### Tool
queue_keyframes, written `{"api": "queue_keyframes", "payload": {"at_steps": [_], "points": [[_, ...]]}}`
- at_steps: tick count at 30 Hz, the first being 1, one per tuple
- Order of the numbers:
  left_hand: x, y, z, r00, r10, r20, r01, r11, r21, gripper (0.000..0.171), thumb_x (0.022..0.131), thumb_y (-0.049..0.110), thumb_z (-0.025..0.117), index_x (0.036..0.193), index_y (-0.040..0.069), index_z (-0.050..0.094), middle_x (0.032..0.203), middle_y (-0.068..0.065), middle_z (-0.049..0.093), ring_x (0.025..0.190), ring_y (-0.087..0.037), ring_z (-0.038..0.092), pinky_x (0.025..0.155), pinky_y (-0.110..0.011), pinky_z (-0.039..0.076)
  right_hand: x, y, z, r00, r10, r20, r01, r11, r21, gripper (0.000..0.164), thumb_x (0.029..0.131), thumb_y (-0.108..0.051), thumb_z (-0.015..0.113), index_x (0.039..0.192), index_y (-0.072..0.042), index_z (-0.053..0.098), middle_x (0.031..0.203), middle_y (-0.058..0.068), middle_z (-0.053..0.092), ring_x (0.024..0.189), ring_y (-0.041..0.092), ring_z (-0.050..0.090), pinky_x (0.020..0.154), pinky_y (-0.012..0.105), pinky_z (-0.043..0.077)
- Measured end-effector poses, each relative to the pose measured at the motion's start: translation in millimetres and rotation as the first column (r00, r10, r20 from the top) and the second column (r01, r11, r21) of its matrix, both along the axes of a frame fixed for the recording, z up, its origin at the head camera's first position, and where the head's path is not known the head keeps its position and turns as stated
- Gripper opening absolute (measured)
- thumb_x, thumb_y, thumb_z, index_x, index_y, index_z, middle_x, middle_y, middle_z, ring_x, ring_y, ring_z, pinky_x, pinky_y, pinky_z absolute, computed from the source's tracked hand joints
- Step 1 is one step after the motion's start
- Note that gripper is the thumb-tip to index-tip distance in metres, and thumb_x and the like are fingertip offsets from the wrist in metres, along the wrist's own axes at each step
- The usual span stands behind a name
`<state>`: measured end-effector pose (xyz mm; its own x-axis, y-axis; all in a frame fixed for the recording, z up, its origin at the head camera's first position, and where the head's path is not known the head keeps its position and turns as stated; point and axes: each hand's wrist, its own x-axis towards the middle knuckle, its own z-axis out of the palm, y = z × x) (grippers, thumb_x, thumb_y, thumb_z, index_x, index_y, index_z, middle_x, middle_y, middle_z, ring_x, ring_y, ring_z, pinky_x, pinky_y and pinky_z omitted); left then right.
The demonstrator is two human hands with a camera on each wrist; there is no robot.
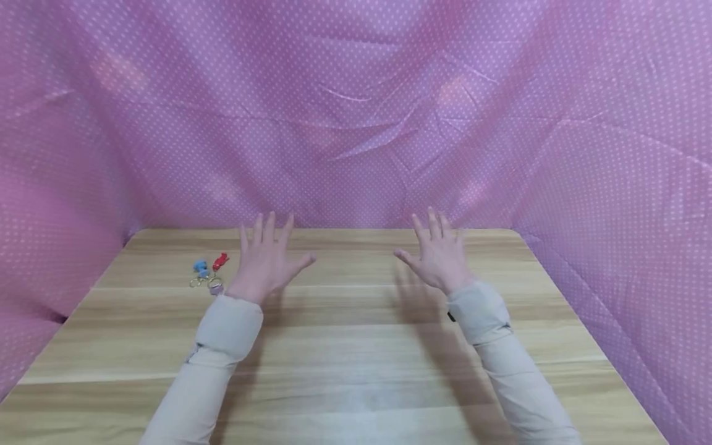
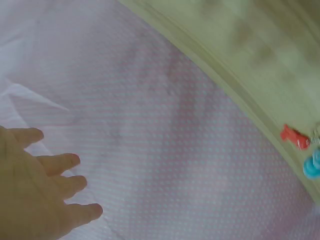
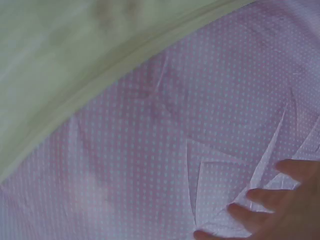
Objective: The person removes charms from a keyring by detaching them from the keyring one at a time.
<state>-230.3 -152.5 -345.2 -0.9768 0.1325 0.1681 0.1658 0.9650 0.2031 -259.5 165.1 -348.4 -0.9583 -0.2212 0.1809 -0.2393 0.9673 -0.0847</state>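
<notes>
My left hand (image 1: 264, 262) is held over the table with its fingers spread and nothing in it. Likewise spread and holding nothing, my right hand (image 1: 440, 256) is over the table's right half, its thumb pointing toward the left one. Just left of the left hand lie small key rings with charms: a red charm (image 1: 220, 261), a blue charm (image 1: 201, 267) and a greyish-purple charm (image 1: 216, 288), partly beside the sleeve. In the left wrist view the red charm (image 2: 295, 137) and blue charm (image 2: 312, 165) show at the right edge; their exact shapes are too small to tell.
A wooden table (image 1: 356, 346) spreads below both arms, which cast shadows on it. Pink-purple dotted cloth (image 1: 356, 154) hangs behind the table's far edge and along both sides. A small dark object (image 1: 451, 317) shows at the right cuff.
</notes>
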Motion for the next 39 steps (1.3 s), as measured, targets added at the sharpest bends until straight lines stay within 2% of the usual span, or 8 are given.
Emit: {"api": "queue_keyframes", "payload": {"at_steps": [7,14,20,26,30,35,37,39], "points": [[29.9,5,1.7,0.999,-0.033,-0.014,0.035,0.989,0.142,0.083,0.087,0.058,0.047,0.147,0.013,0.012,0.152,-0.021,0.007,0.139,-0.04,0.0,0.112,-0.058,0.003,11.7,-6,-4.6,0.983,0.141,-0.116,-0.159,0.974,-0.161,0.074,0.089,-0.054,0.047,0.144,-0.01,0.026,0.15,0.019,0.018,0.137,0.038,0.015,0.109,0.061,0.018],[47.5,1,-5.5,0.996,-0.051,-0.074,0.066,0.973,0.221,0.068,0.089,0.039,0.055,0.141,0.004,0.03,0.144,-0.02,0.031,0.133,-0.039,0.025,0.109,-0.056,0.022,21.7,-7,-15.4,0.968,0.224,-0.116,-0.244,0.949,-0.2,0.07,0.09,-0.046,0.051,0.142,-0.006,0.027,0.147,0.023,0.025,0.134,0.041,0.024,0.107,0.057,0.026],[60.1,-2,-21.3,0.997,-0.032,-0.067,0.048,0.965,0.259,0.056,0.088,0.033,0.057,0.134,0.006,0.042,0.135,-0.016,0.045,0.124,-0.035,0.039,0.102,-0.054,0.034,32.0,-9,-27.6,0.965,0.246,-0.088,-0.261,0.919,-0.296,0.063,0.091,-0.041,0.053,0.14,-0.006,0.033,0.145,0.018,0.032,0.13,0.039,0.032,0.106,0.055,0.031],[61.4,-17,-44.8,0.999,-0.029,-0.031,0.037,0.952,0.303,0.047,0.087,0.027,0.059,0.128,0.007,0.05,0.131,-0.015,0.05,0.12,-0.036,0.046,0.1,-0.054,0.037,41.0,-9,-36.7,0.972,0.228,-0.051,-0.23,0.891,-0.391,0.057,0.092,-0.036,0.053,0.137,-0.004,0.039,0.138,0.017,0.043,0.126,0.035,0.04,0.105,0.05,0.034],[58.5,-38,-57.5,1.0,0.008,0.029,-0.019,0.907,0.42,0.04,0.088,0.022,0.058,0.124,0.004,0.053,0.129,-0.018,0.052,0.117,-0.038,0.049,0.097,-0.054,0.04,44.5,-10,-38.5,0.974,0.227,-0.024,-0.211,0.853,-0.478,0.054,0.093,-0.036,0.051,0.134,-0.003,0.041,0.136,0.018,0.046,0.126,0.034,0.041,0.106,0.049,0.033],[55.4,-68,-68.0,0.986,0.078,0.15,-0.148,0.823,0.548,0.036,0.091,0.016,0.051,0.124,0.003,0.052,0.126,-0.021,0.051,0.112,-0.038,0.052,0.093,-0.05,0.045,46.4,-13,-35.5,0.978,0.21,-0.002,-0.172,0.796,-0.58,0.046,0.093,-0.03,0.054,0.128,-0.001,0.049,0.13,0.018,0.052,0.115,0.036,0.051,0.096,0.048,0.045],[52.1,-79,-72.0,0.982,0.122,0.142,-0.182,0.798,0.575,0.033,0.091,0.014,0.05,0.122,0.003,0.054,0.123,-0.02,0.054,0.109,-0.036,0.053,0.091,-0.048,0.047,46.5,-15,-33.2,0.983,0.186,0.014,-0.138,0.776,-0.616,0.042,0.092,-0.028,0.055,0.124,-0.001,0.053,0.126,0.017,0.055,0.109,0.036,0.056,0.09,0.046,0.049],[47.4,-90,-76.4,0.981,0.172,0.085,-0.189,0.792,0.58,0.03,0.09,0.011,0.05,0.117,0.002,0.057,0.117,-0.02,0.058,0.105,-0.034,0.056,0.088,-0.046,0.049,46.1,-17,-30.8,0.986,0.164,0.029,-0.106,0.752,-0.65,0.038,0.092,-0.024,0.056,0.12,0.0,0.056,0.124,0.016,0.057,0.106,0.035,0.058,0.089,0.044,0.05]]}}
